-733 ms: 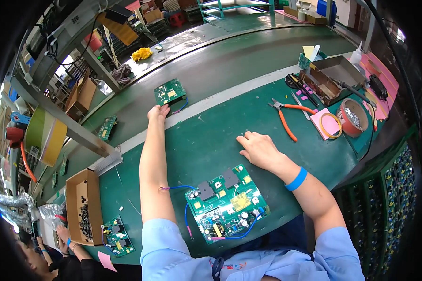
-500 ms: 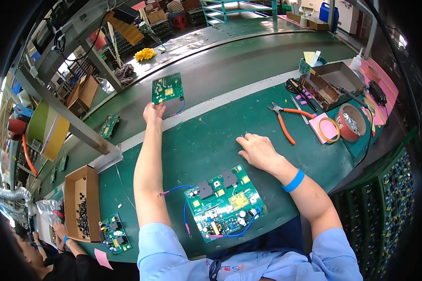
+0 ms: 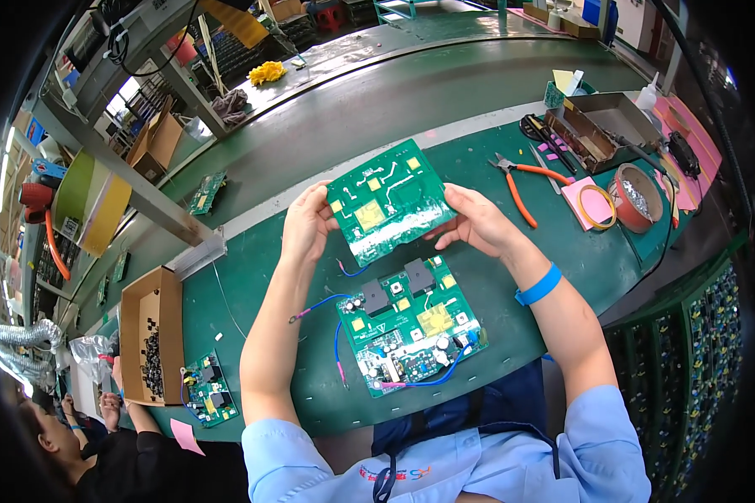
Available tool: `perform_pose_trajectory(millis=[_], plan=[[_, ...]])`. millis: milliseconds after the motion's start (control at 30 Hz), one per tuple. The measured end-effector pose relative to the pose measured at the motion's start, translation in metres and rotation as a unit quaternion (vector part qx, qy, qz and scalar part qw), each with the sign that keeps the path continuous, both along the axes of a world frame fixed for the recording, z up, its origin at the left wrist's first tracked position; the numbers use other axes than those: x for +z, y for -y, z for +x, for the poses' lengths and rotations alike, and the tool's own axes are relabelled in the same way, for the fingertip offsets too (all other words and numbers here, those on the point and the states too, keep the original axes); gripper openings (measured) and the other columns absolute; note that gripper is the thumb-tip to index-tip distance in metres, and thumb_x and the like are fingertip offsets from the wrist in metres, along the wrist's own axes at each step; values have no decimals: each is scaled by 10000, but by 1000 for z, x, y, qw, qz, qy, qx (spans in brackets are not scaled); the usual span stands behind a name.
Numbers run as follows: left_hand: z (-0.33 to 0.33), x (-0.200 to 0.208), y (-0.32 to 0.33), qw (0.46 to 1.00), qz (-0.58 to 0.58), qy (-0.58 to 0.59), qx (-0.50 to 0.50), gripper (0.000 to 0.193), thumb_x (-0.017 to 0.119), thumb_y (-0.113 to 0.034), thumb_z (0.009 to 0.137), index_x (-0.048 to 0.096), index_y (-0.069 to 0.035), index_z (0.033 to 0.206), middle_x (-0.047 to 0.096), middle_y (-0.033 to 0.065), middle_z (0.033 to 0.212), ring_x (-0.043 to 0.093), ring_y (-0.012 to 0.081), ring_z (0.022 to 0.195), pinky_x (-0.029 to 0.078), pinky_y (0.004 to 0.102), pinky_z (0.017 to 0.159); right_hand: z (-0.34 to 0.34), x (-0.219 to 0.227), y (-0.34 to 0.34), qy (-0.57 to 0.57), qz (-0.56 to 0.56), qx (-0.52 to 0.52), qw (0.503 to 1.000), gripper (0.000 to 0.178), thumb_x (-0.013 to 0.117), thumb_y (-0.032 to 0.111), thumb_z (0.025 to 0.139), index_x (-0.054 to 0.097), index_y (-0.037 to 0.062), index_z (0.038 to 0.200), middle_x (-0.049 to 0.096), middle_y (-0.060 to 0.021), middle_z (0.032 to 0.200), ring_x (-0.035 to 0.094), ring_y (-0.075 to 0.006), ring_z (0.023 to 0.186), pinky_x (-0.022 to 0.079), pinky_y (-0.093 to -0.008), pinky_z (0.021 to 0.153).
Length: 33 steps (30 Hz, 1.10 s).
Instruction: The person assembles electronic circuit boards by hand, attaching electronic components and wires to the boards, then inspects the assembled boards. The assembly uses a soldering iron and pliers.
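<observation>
A green circuit board (image 3: 390, 201) is held up between my two hands, its solder side facing me. My left hand (image 3: 309, 222) pinches its left edge, and my right hand (image 3: 481, 221) grips the right edge. From its lower left corner hangs a short blue wire (image 3: 354, 271). Just below, on the green bench mat, lies a second circuit board (image 3: 411, 314) with its parts facing up. That one carries black blocks, small components and blue wires with pink sleeved ends, one reaching left toward my forearm.
Pliers with orange handles (image 3: 522, 193) lie to the right, near a pink pad with a yellow tape ring (image 3: 593, 206), a red-brown bowl (image 3: 632, 201) and a metal tray (image 3: 608, 126). At left stand a cardboard box of black parts (image 3: 176, 335) and another board (image 3: 207, 390). A co-worker (image 3: 101, 444) sits there.
My left hand has brought the circuit board back from the far belt toward me, and the board is tilted differently. My right hand has risen from the mat and taken its right edge.
</observation>
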<state>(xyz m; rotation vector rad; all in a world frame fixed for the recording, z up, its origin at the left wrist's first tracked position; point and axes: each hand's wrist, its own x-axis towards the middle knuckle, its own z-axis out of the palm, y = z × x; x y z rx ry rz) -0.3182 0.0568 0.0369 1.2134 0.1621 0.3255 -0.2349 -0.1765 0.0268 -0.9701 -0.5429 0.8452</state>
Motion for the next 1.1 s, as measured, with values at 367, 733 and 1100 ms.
perform_pose_trajectory(millis=[367,733,1100], plan=[[-19,4,29,998,-56,-16,-37,358,329,-289,857,405,-15,1074,487,84,1031,483,156,921,396,306,782,-9,0,-2,24,20,28,999,297,377,234,844,404,2,1027,532,-121,912,563,-195,751,482,-285,635],[-23,13,44,993,-87,-36,-77,379,316,-314,856,410,-15,1068,500,89,1019,510,165,905,424,301,762,-8,-1,-1,21,47,19,998,288,381,229,843,410,-3,1011,536,-118,900,564,-199,744,483,-295,635],[-23,11,42,994,-36,-49,-92,316,506,-105,768,411,-10,1054,512,73,987,523,132,852,436,257,733,-7,-4,-2,11,38,20,999,308,385,252,842,409,-1,1017,534,-117,895,559,-201,748,478,-303,649]])
